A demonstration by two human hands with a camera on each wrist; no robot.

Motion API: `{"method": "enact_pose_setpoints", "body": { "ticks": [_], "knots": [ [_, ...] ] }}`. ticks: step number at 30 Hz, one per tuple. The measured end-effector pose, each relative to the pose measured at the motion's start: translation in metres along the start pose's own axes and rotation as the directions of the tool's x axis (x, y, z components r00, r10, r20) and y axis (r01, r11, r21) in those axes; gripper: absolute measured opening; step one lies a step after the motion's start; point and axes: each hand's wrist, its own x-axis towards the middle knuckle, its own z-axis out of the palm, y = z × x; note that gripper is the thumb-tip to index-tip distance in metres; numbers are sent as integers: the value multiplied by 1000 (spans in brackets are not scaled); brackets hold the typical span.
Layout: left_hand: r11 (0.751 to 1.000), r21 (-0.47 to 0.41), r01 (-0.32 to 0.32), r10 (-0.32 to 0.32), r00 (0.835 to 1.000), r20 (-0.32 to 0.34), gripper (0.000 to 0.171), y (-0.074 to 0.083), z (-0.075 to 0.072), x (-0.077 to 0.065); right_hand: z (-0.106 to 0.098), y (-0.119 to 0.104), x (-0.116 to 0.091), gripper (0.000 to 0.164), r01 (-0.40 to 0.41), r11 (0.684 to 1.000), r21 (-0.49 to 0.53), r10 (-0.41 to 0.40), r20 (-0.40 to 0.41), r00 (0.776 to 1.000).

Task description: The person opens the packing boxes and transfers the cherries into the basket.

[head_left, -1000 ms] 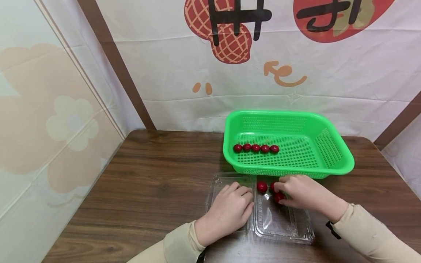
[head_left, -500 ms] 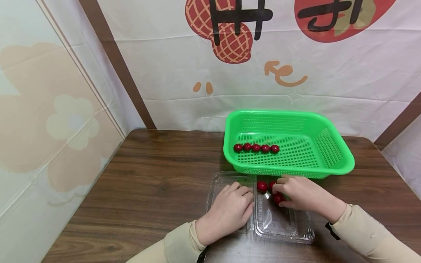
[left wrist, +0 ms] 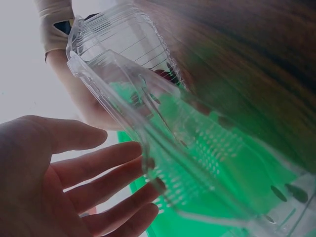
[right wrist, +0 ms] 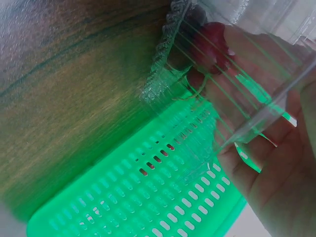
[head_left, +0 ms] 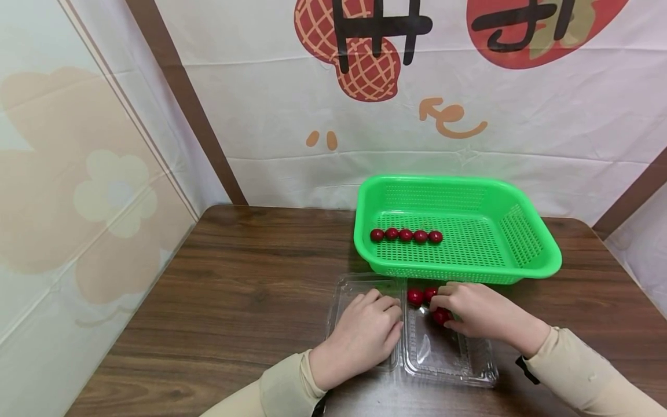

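Note:
A clear plastic clamshell box lies unfolded, its lid half (head_left: pixel 349 289) on the left and its base half (head_left: pixel 438 353) on the right. My left hand (head_left: pixel 367 327) rests over the lid half. In the left wrist view its fingers (left wrist: pixel 111 160) are loosely extended and touch the clear edge. Inside the base, my right hand (head_left: pixel 471 310) pinches a round, glossy dark-red fruit (head_left: pixel 440 316) between thumb and fingers. Two similar fruits sit at the base's far edge: one at the corner (head_left: pixel 415 297), the other (head_left: pixel 429 294) partly behind my fingers. The right wrist view shows the pinched fruit (right wrist: pixel 212 47) through clear plastic.
Just behind the box stands a green perforated basket (head_left: pixel 542 255), with a row of several red fruits (head_left: pixel 405 235) on its floor. Everything stands on a dark wood-grain table (head_left: pixel 250 295). A printed cloth (head_left: pixel 271 116) hangs behind the table's far edge.
My right hand has shifted slightly left and toward me with the pinched fruit. More of the second fruit at the far edge shows now. My left hand has stayed still.

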Motion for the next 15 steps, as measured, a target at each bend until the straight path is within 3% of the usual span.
{"method": "enact_pose_setpoints", "body": {
  "ticks": [15],
  "knots": [
    [1000, 2, 1, -1, 1000, -2, 16, 0, 0, 0, 3, 1, -3, 29, -17, 1000, 15, 16, 19, 1000]
  ]
}}
